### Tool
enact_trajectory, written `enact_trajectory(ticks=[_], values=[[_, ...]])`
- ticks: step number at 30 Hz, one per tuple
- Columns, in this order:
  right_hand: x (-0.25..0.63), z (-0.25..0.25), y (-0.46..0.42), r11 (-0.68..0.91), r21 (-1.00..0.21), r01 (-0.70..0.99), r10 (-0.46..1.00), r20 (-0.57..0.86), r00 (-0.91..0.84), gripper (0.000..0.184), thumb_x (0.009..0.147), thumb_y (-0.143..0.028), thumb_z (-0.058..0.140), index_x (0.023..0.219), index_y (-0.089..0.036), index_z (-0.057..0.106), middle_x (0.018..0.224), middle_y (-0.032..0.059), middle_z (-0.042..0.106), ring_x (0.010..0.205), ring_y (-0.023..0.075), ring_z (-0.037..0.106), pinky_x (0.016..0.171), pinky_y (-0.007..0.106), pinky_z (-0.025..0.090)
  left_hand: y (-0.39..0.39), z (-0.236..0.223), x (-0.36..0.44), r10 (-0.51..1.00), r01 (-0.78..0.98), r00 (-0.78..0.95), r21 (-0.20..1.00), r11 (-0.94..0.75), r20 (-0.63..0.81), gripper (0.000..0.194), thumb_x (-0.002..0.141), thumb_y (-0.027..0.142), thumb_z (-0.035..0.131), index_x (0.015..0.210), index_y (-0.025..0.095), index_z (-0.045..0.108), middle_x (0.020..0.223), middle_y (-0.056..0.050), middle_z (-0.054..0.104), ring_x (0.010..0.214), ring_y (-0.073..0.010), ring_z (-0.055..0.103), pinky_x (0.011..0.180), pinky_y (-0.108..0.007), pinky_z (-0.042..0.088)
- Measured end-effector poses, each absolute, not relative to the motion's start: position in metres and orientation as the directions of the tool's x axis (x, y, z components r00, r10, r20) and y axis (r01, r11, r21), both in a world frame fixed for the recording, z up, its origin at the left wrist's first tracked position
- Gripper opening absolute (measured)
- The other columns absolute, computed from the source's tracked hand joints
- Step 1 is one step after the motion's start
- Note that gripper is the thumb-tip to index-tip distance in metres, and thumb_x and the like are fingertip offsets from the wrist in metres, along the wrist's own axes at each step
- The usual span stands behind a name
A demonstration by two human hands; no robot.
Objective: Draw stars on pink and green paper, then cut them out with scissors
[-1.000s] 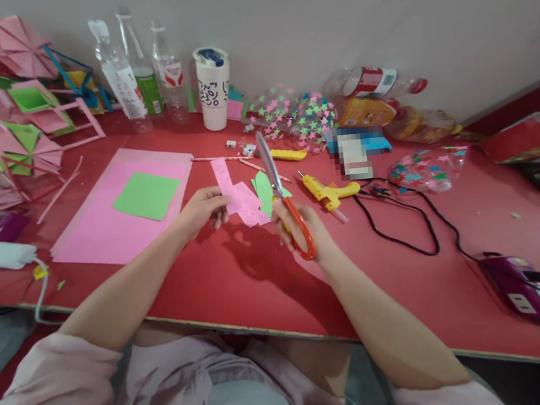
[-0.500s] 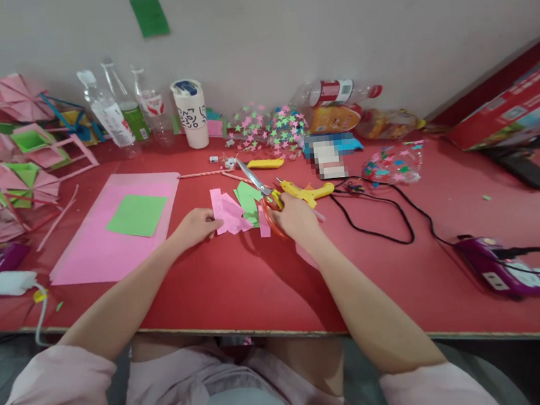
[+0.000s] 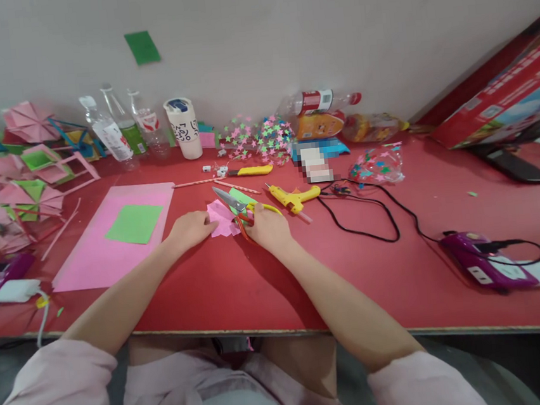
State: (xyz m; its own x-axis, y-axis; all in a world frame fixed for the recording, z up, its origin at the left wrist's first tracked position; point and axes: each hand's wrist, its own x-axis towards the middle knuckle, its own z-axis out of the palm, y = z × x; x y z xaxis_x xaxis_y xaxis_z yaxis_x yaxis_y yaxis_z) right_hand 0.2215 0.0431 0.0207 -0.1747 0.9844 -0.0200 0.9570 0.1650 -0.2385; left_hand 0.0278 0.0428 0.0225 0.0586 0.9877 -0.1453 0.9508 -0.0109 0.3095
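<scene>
My right hand [image 3: 269, 227] is closed around the yellow and orange handles of a pair of scissors [image 3: 228, 200]. The blades point up and to the left, over a small pile of cut paper. Pink paper scraps [image 3: 221, 218] lie bunched on the red table, with green paper scraps [image 3: 238, 198] beside them, partly under the scissors. At the left edge of the pile my left hand [image 3: 190, 230] has its fingers curled in, with the fingertips and thumb on the pink scraps. How firmly they pinch is hard to see.
Left of the pile lie a pink sheet [image 3: 89, 258] and a green square [image 3: 134, 224]. A yellow glue gun [image 3: 293, 198], a box cutter [image 3: 255, 171] and striped straws [image 3: 194, 183] lie behind and right. A white cup [image 3: 183, 129] and bottles line the wall. A black cable [image 3: 374, 241] leads to a purple power strip [image 3: 488, 261].
My right hand with the scissors has moved left, closer to my left hand. The spread pink and green scraps are now pushed together in a tighter pile. The camera view has shifted slightly.
</scene>
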Motion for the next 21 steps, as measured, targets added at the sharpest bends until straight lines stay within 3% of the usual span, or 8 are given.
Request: enact_trajectory(ticks=[8,11,15,19,21], values=[[0.235,0.036,0.043,0.168,-0.332,0.928,0.985,0.010,-0.175,0.032,0.086,-0.024,0.052,0.114,-0.010,0.057,0.104,0.0199,0.073,0.102,0.0334,0.068,0.081,0.038,0.049,0.033,0.024,0.023,0.994,0.950,0.064,0.310,-0.032,-0.091,0.025,0.088,0.036,0.048,0.084,0.019,0.066,0.092,-0.010,0.074,0.087,-0.0263,0.067,0.067,-0.029,0.041],[0.237,0.042,0.045,0.164,-0.464,0.870,0.986,0.049,-0.159,0.033,0.080,-0.017,0.053,0.113,-0.013,0.058,0.104,0.0143,0.072,0.098,0.0293,0.068,0.079,0.034,0.048,0.032,0.022,0.017,0.995,0.941,0.069,0.334,-0.043,-0.066,0.026,0.089,0.034,0.047,0.090,0.019,0.068,0.098,-0.011,0.075,0.091,-0.0272,0.068,0.071,-0.031,0.043],[0.229,0.039,0.049,0.217,-0.642,0.736,0.960,0.004,-0.280,0.034,0.076,-0.017,0.055,0.110,-0.015,0.059,0.099,0.0080,0.072,0.088,0.0233,0.066,0.071,0.028,0.046,0.034,0.016,0.012,0.996,0.933,0.080,0.354,-0.061,-0.040,0.026,0.088,0.032,0.047,0.092,0.018,0.069,0.100,-0.013,0.075,0.093,-0.0281,0.068,0.075,-0.032,0.046],[0.225,0.030,0.054,0.207,-0.594,0.777,0.969,0.013,-0.247,0.029,0.076,-0.018,0.057,0.104,-0.018,0.060,0.101,0.0090,0.072,0.092,0.0248,0.066,0.072,0.029,0.044,0.039,0.014,0.011,0.990,0.918,0.144,0.374,-0.132,-0.002,0.028,0.088,0.031,0.046,0.098,0.015,0.067,0.102,-0.014,0.073,0.093,-0.0269,0.067,0.080,-0.034,0.049],[0.229,0.028,0.058,0.165,-0.602,0.782,0.983,0.039,-0.177,0.024,0.078,-0.020,0.056,0.101,-0.018,0.060,0.099,0.0096,0.072,0.091,0.0247,0.065,0.072,0.029,0.044,0.044,0.015,0.015,0.976,0.898,0.218,0.386,-0.211,0.024,0.031,0.089,0.031,0.047,0.109,0.013,0.064,0.113,-0.015,0.070,0.102,-0.0258,0.065,0.090,-0.035,0.049]])
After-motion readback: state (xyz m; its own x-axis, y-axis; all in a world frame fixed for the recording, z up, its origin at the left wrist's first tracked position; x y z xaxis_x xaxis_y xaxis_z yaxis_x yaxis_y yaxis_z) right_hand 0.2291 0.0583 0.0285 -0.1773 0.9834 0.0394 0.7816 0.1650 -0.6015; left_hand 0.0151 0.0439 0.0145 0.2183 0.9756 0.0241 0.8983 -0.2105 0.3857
